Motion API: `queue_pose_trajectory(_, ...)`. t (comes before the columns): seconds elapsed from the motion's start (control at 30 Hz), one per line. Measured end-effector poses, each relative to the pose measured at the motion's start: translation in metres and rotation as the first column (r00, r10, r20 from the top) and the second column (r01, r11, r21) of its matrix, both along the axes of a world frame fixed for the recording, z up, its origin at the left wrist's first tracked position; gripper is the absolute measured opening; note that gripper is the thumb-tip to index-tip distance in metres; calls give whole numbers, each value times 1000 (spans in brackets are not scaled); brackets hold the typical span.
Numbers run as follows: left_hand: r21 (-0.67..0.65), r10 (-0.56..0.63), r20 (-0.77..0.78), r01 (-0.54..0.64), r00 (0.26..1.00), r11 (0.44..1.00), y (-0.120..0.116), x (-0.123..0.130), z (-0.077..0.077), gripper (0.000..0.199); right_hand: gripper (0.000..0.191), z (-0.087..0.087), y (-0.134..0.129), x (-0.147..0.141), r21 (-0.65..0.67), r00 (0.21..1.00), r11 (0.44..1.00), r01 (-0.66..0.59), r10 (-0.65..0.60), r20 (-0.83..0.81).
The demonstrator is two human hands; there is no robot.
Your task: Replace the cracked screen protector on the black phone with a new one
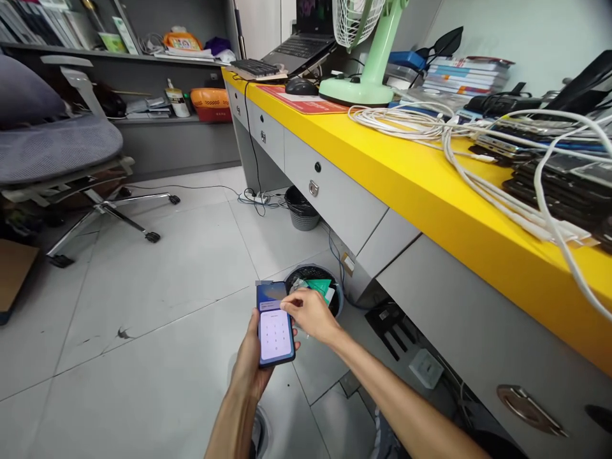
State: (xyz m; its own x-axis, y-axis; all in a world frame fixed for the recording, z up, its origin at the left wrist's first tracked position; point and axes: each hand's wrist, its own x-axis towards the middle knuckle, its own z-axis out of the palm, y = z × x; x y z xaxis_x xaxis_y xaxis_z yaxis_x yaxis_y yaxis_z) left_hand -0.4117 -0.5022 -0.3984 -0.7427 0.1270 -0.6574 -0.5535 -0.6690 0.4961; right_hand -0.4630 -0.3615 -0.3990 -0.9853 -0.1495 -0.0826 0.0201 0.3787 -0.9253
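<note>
A smartphone (pixel 276 335) with a lit screen showing a number keypad lies in my left hand (pixel 253 354), fingers wrapped round its back and sides. My right hand (pixel 308 312) reaches across to the phone's upper right edge, with thumb and forefinger pinched together over the screen. What sits in that pinch, if anything, is too small to make out. A thin greyish strip (pixel 264 282) juts past the phone's top left corner; I cannot tell what it is. Just behind the right hand stands a waste bin (pixel 338 299) with green and white litter inside.
A yellow-topped desk (pixel 401 178) with grey drawers runs along the right. On it lie white cables (pixel 406 121), stacked phones (pixel 549 185), a green fan (pixel 377 64) and a laptop (pixel 306 48). A second bin (pixel 303 217), a wheeled chair (pixel 62 140) and floor cables stand farther off.
</note>
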Motion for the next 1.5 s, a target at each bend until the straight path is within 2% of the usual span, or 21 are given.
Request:
queue_pose_trajectory(0.13,-12,85,12,-85,996,996,3,-4,-2,40,12,2,5,-4,-63,989,993,-96,103,107)
queue_pose_trajectory(0.27,-31,191,2,-191,982,981,4,-6,-3,38,10,8,8,16,-98,989,992,-73,85,125)
queue_pose_trajectory(0.43,14,263,-74,-263,962,965,7,-7,1,46,12,7,10,47,-192,986,979,68,-36,162)
queue_pose_trajectory(0.6,72,327,-158,-320,932,945,16,-9,7,56,32,2,-16,71,-299,941,902,312,-250,228)
queue_pose_trajectory(0.77,59,389,-152,-384,909,921,18,-10,11,61,31,-10,-55,89,-343,906,841,418,-356,230)
queue_pose_trajectory(0.9,34,427,-135,-426,894,904,17,-11,12,60,22,-15,-61,94,-329,904,842,427,-392,171)
queue_pose_trajectory(1.03,33,422,-109,-421,900,907,19,-14,11,67,19,-15,-56,93,-290,921,877,383,-386,50)
queue_pose_trajectory(1.13,63,416,-119,-411,902,909,25,-17,10,69,22,-23,-45,82,-268,918,884,383,-398,-1)
queue_pose_trajectory(1.23,68,432,-161,-427,887,902,33,-22,12,64,26,-39,-22,58,-254,901,871,422,-433,11)
queue_pose_trajectory(1.33,50,442,-178,-440,879,896,39,-25,14,61,28,-51,10,31,-232,861,832,504,-504,66)
queue_pose_trajectory(1.43,41,437,-178,-437,882,899,43,-26,14,61,29,-47,28,24,-238,844,811,535,-525,107)
queue_pose_trajectory(1.5,45,426,-181,-425,886,904,45,-26,12,60,30,-36,24,34,-264,861,821,506,-495,112)
